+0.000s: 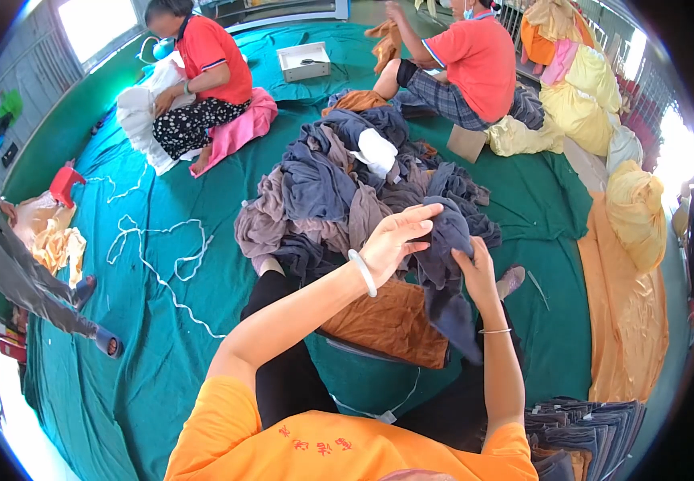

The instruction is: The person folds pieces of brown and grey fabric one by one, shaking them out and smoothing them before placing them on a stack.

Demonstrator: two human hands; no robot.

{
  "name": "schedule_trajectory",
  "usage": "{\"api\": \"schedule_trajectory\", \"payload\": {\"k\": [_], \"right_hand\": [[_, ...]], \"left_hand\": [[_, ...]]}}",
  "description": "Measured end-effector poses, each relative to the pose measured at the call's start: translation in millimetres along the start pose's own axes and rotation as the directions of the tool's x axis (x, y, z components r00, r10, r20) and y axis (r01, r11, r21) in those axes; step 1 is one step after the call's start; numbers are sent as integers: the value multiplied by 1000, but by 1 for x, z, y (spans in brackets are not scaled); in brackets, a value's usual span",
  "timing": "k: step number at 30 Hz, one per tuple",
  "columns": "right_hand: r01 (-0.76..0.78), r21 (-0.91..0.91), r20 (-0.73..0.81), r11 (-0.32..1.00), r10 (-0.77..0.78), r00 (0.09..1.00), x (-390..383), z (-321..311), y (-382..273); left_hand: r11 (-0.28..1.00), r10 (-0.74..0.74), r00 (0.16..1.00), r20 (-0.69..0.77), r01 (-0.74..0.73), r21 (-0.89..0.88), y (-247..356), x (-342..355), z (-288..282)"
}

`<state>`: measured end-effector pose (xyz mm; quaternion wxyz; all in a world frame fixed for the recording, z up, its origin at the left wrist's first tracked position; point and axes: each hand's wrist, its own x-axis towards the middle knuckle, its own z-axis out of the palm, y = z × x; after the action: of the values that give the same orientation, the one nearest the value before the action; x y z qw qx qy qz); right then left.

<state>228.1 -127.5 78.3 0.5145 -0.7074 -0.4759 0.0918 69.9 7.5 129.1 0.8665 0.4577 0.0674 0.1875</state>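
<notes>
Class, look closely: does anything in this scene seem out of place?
Two things: a white cloth lies on the pile of dark grey and brown cloths, clashing with their colours; and at left a white cord trails in loose, untidy loops across the green sheet.

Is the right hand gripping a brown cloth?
No, the right hand grips a dark grey cloth.

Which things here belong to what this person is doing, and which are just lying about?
Likely in use:
dark cloth, pinched by the right hand, left hand beside it
crumpled cloth heap
brown cloth

Apparently just lying about:
white cord
red plastic item
yellow bundle
white tray
</notes>
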Motion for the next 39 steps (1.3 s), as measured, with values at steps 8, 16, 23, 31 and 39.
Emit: {"api": "schedule_trajectory", "payload": {"k": [8,16,23,31,39], "right_hand": [[-194,745,120,638,159,980,28,-2,-34],[-188,672,98,716,166,981,-23,-29,2],[-278,491,272,826,158,949,-17,-37,-53],[-319,445,451,837,98,887,-12,-6,-32],[-522,845,533,118,-90,842,-33,16,14]], "left_hand": [[808,-442,826,-349,536,245,-49,23,-51],[957,-287,939,188,291,7,-36,22,-32],[892,-31,983,183,110,-439,-8,20,-36],[894,-12,1000,-8,8,-448,1,1,-27],[935,-94,929,359,206,-288,5,-20,-4]]}}
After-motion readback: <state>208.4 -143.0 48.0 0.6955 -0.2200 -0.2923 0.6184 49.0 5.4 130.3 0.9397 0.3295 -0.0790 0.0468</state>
